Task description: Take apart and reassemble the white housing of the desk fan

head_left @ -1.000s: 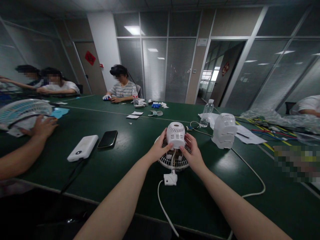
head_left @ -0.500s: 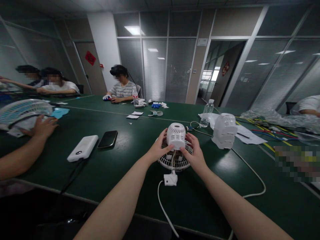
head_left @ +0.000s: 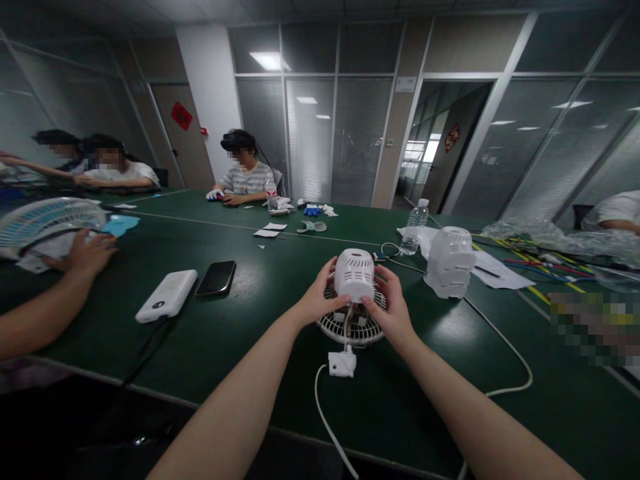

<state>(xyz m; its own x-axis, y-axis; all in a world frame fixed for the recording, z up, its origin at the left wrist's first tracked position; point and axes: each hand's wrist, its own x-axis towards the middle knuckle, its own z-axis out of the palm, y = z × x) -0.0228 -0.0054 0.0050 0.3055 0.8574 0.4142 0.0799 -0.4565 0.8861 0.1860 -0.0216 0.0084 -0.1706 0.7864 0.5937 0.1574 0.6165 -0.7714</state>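
Note:
Between my hands is a white vented fan motor cover [head_left: 355,275], held upright over a round fan grille [head_left: 373,331] lying on the table. My left hand [head_left: 320,298] grips the cover's left side, thumb on its lower front. On the right side my right hand [head_left: 391,301] grips it the same way. Under the cover's front edge, part of the motor shows, with a white cord running down to a small white plastic piece [head_left: 343,364]. From that piece a cord [head_left: 325,413] leads over the table's near edge. The cover hides most of the motor.
Left of me lie a white power bank [head_left: 167,296] and a phone [head_left: 217,279]. A co-worker's hand [head_left: 90,252] touches another fan [head_left: 50,223]. On the right stand stacked white covers [head_left: 450,262] and a water bottle [head_left: 415,227]. A fan blade [head_left: 312,227] lies farther back.
The cover, between both hands, has shifted very slightly right and down in view. My grip looks the same.

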